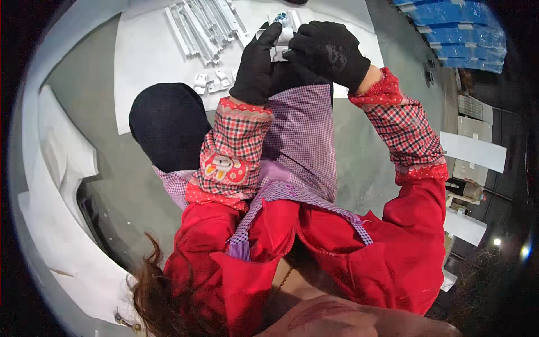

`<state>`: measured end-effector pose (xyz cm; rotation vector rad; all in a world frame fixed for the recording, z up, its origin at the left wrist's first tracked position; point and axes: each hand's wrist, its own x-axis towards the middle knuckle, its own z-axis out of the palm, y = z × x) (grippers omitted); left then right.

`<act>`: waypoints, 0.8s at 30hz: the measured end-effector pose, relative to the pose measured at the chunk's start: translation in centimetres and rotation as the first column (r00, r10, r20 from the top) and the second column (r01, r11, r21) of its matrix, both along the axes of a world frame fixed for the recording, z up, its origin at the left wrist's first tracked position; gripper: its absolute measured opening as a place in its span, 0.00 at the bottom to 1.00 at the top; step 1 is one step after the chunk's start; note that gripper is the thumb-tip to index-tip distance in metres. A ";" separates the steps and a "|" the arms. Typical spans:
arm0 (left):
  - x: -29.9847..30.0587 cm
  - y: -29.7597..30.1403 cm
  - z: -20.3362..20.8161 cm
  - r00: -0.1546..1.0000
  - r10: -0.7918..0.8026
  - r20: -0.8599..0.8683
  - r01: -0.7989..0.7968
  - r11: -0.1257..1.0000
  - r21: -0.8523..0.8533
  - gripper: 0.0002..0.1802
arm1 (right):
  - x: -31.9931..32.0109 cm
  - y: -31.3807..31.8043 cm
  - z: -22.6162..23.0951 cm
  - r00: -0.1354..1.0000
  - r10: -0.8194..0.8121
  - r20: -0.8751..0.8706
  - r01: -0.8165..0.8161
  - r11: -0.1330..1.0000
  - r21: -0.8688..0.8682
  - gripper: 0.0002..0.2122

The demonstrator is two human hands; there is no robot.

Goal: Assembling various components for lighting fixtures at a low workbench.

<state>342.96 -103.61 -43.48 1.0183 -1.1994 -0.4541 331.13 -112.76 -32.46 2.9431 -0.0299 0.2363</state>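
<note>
Around the white sheet, which lies on the grey floor, several things crowd in: a wrapped blue stack to its right, pale panels farther right, and crumpled white sheeting well to its left. A black-clad knee covers part of the sheet's lower left edge, and the checked purple apron over the other leg hides its near edge in the middle. Over the sheet's middle, the left hand and right hand, both black-gloved, hold one small white metal part; the left fingers are closed around its side and the right fingers are curled against it, their backs hiding much of it. On the sheet's upper left lies one bundle of metal rails, more than five, overlapping too much for an exact count; nearer its lower edge sit at least three small brackets
</note>
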 end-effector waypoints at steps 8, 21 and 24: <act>0.2 -0.1 0.2 0.985 0.158 0.071 -0.143 0.973 -0.180 0.25 | 0.4 0.5 0.1 1.000 -0.004 -0.013 0.004 0.998 0.061 0.11; 0.1 0.2 1.5 0.985 0.160 0.068 -0.139 0.960 -0.241 0.24 | 0.2 0.0 0.4 0.999 0.016 0.045 -0.021 0.993 0.112 0.11; 0.2 -0.7 -0.1 0.968 0.228 0.105 -0.195 0.948 -0.253 0.27 | 0.3 -0.1 0.3 0.996 0.032 0.078 -0.044 0.986 0.161 0.11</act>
